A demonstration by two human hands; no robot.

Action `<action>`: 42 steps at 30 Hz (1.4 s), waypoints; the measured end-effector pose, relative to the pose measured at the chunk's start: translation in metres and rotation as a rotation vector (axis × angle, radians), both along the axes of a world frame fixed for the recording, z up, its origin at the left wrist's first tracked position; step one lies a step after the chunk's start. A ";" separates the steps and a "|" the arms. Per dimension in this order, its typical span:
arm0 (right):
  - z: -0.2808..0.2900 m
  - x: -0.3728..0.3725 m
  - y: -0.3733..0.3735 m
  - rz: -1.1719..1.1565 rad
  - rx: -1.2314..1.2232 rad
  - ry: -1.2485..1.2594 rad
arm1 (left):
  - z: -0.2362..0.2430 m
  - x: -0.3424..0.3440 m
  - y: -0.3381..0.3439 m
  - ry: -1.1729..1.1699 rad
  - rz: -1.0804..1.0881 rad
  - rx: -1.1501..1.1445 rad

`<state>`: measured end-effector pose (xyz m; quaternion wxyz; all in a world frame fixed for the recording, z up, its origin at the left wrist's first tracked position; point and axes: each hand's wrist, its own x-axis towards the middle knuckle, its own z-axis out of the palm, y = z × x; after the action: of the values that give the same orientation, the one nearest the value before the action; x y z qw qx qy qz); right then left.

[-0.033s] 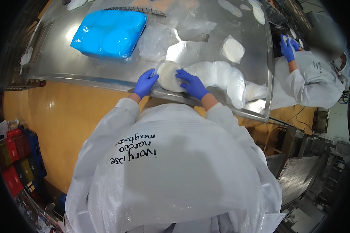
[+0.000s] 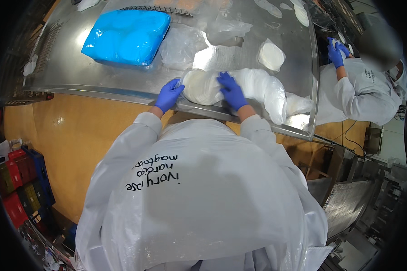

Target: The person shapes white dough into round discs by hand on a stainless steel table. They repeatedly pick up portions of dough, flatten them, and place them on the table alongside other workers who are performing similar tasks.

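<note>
A long stack of round, thin, whitish discs (image 2: 254,86) in clear plastic lies on its side along the near edge of the steel table (image 2: 117,88), bending toward the right. My left hand (image 2: 169,95), in a blue glove, has its fingers closed at the stack's left end, pinching the plastic edge. My right hand (image 2: 233,92), gloved too, rests on the stack farther right, fingers apart and laid over its top. Below the right palm the plastic is partly hidden. The discs' exact kind is unclear.
A bright blue wrapped block (image 2: 126,38) sits at the back left beside crumpled clear plastic (image 2: 181,47). A small pile of white discs (image 2: 271,56) lies right of centre. At the right, a co-worker in white (image 2: 366,90) handles something pale. Stacked crates (image 2: 25,176) stand lower left.
My right hand has slid right and slightly up, from the stack's left end onto its top. The left hand stays nearly in place. The stack's left end has turned a little.
</note>
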<state>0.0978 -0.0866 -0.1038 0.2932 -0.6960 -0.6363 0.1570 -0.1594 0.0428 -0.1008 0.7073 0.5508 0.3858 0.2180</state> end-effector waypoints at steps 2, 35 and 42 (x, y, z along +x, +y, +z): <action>-0.019 0.044 0.005 -0.070 -0.010 0.186 | 0.002 0.000 0.003 0.014 0.007 0.026; -0.007 0.035 0.026 0.012 -0.057 0.325 | 0.007 0.003 0.004 0.059 -0.044 -0.003; -0.008 -0.019 0.022 0.185 -0.052 0.360 | 0.014 0.006 0.005 0.073 -0.057 -0.050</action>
<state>0.0790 -0.0645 -0.1115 0.3686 -0.6027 -0.6306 0.3213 -0.1538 0.0477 -0.0870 0.7122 0.5514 0.4008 0.1677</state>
